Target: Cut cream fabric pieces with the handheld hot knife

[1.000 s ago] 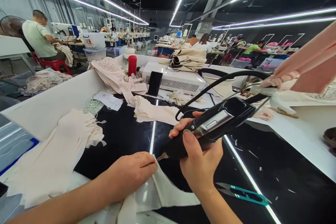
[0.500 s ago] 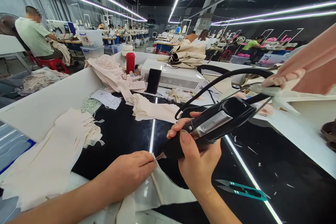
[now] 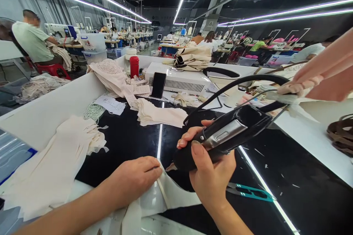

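My right hand (image 3: 212, 169) is wrapped round a black corded hand tool (image 3: 220, 137) with a silver lever, thumb on its near side. The tool tilts down to the left; its small tip (image 3: 171, 167) shows just right of my left fingers, apart from them. My left hand (image 3: 138, 178) is closed, pinching the top edge of a pale cream fabric piece (image 3: 182, 195) with a narrow strip along it. The fabric lies over the black tabletop, its lower part spread between my hands. Teal thread snips (image 3: 252, 192) lie right of my right wrist.
A stack of cream fabric pieces (image 3: 160, 113) lies ahead, with a phone (image 3: 158, 85) behind it. A larger pile (image 3: 55, 165) covers the left side. A white vented machine (image 3: 179, 79) and a red bottle (image 3: 134, 67) stand at the back. The tool's cord (image 3: 231, 84) loops up right.
The tool in my right hand has shifted slightly right, so its tip has drawn away from my left fingers. My left hand stays pinched on the fabric. The view has shifted a little.
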Available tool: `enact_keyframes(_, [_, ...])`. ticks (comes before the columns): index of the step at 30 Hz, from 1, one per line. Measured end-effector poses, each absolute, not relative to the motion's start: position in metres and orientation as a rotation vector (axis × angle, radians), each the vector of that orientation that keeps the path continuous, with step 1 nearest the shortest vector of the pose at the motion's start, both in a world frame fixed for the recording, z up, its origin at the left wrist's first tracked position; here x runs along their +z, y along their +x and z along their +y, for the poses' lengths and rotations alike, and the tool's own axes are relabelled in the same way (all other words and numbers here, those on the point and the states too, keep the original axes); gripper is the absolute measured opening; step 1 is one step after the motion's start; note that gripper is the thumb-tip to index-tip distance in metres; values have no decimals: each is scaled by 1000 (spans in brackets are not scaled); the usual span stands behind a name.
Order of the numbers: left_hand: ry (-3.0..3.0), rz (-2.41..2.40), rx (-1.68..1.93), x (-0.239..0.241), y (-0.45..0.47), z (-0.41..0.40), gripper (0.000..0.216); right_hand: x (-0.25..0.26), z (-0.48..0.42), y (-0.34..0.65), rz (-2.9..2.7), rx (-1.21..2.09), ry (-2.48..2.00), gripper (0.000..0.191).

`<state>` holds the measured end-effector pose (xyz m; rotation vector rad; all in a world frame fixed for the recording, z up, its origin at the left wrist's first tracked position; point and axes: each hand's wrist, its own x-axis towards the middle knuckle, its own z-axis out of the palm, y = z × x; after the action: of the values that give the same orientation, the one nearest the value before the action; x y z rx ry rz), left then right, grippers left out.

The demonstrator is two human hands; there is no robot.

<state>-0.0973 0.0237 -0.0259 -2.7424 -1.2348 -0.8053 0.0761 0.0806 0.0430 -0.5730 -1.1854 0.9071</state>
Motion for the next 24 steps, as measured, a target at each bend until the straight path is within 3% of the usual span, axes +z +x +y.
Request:
enact_keyframes(15, [-2803,-1322,-678,-19,-98,23,26,40,78,76,-1164,943,-522,35])
enact_keyframes(24, [-2779,-1249,-714,-21,-102,24,23,43,78,79,-1201,913,-542,28])
